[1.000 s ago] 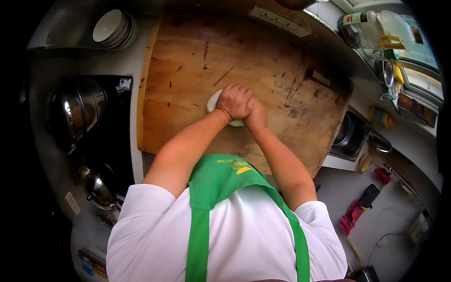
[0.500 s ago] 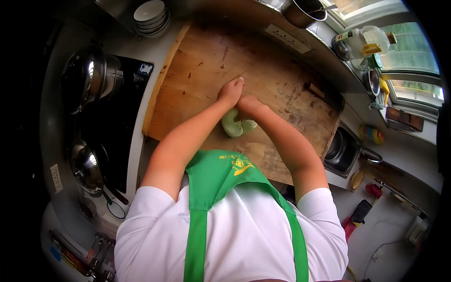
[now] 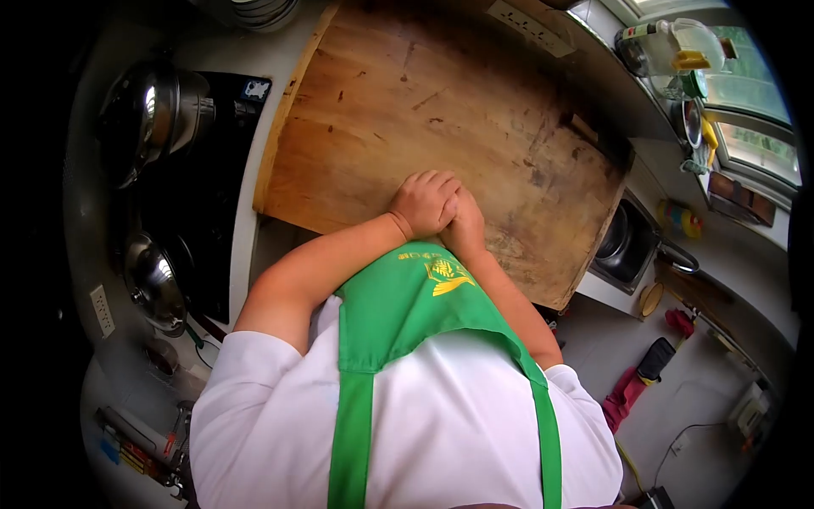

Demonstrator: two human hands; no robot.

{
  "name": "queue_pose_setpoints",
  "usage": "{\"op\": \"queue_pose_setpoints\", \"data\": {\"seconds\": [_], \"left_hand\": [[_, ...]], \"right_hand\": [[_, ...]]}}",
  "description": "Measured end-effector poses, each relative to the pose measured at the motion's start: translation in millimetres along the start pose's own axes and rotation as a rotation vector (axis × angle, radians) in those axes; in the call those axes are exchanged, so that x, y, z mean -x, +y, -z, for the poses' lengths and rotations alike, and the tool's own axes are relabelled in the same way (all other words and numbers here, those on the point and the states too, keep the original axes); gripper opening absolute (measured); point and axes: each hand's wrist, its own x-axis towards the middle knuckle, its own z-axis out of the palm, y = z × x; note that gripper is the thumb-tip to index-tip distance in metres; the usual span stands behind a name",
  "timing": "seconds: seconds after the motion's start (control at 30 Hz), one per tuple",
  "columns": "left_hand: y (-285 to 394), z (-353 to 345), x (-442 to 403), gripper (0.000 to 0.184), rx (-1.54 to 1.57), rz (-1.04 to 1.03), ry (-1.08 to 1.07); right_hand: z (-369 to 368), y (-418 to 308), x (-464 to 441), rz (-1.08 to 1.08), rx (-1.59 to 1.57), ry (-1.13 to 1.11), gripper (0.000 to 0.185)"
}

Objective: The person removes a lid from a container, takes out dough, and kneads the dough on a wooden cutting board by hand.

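Observation:
My left hand [image 3: 426, 202] and my right hand [image 3: 465, 226] are pressed together close to the apron, over the near part of a wooden board [image 3: 365, 127]. The left fingers are curled and lie over the right hand's fingers. Both hands look closed around the piece of pale green dough that showed beneath them a moment ago. At this moment the hands and apron cover the dough, so its shape is hidden.
To the left is a black cooktop [image 3: 203, 229] with a lidded pot [image 3: 148, 123] and a lidded pan [image 3: 155, 284]. A wooden-handled tool [image 3: 583, 129] lies at the board's far right edge. On the right is a sink [image 3: 626, 246].
Both hands have drawn back toward the apron. The left hand has folded over the right. The green dough, visible below the wrists before, is now out of sight.

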Motion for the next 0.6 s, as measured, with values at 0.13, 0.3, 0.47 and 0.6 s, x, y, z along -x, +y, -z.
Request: {"op": "queue_pose_setpoints", "data": {"seconds": [0.13,0.3,0.47,0.6], "left_hand": [[-12,-17,-7,0.036,-0.082,-0.212,-0.024],[-44,-45,-34,0.038,-0.11,-0.184,-0.059],[-58,-43,-71,0.028,-0.097,-0.033,-0.086],[-75,-58,-88,0.027,-0.1,0.133,-0.064]], "right_hand": [[-18,33,2,0.006,0.2,0.086,0.031],[-25,80,-25,-0.109,0.314,-0.126,0.031],[-8,78,-79,-0.226,0.225,-0.3,0.033],[-4,85,-106,-0.156,0.178,-0.251,0.034]]}}
